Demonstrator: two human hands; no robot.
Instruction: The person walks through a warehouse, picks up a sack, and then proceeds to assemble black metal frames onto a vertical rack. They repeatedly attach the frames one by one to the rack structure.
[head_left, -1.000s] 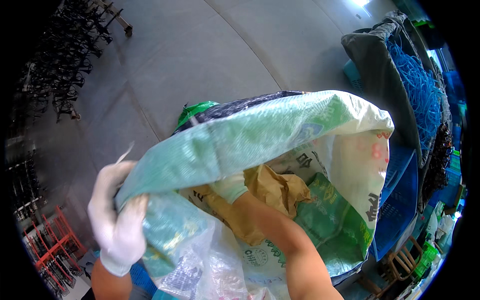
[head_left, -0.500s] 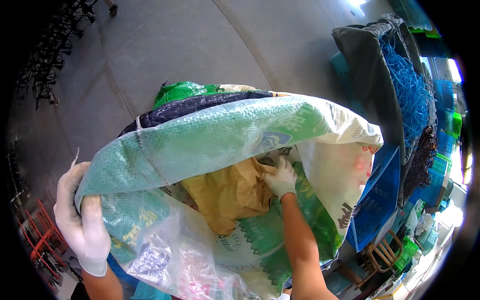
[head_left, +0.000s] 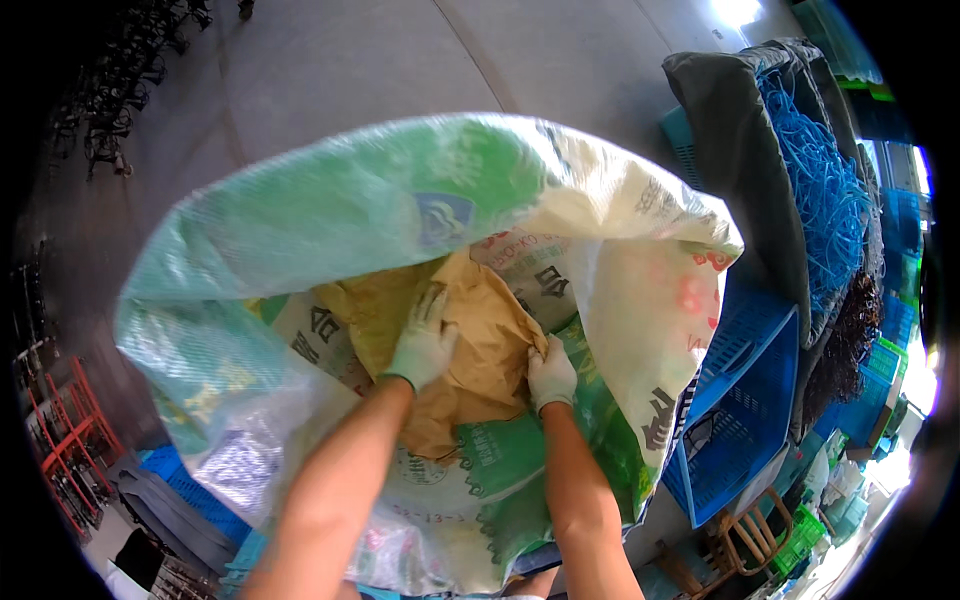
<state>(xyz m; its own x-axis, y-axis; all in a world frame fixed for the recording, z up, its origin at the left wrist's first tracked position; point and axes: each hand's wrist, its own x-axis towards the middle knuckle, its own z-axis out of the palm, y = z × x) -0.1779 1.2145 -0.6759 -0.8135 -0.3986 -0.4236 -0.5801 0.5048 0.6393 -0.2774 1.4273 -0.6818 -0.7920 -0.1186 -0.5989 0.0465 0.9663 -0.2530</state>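
A large woven plastic sack, green and white with printed patches, stands with its wide mouth facing up at me. Inside it lies a crumpled sheet or bag of brown paper. Both my arms reach into the sack, and both hands wear whitish gloves. My left hand rests on the paper with its fingers stretched out. At the paper's right edge, my right hand has its fingers closed on it; the fingertips are partly hidden. More woven sacking lines the inside beneath the paper.
To the right stand a blue plastic basket and a dark grey fabric bin filled with blue strapping. A wooden chair is at lower right. A red metal rack stands at left, and black metal parts at upper left.
My left hand has let go of the sack's left rim and moved inside onto the brown paper. The rim stands higher and rounder, and the paper is spread wider. My right hand has shifted slightly down.
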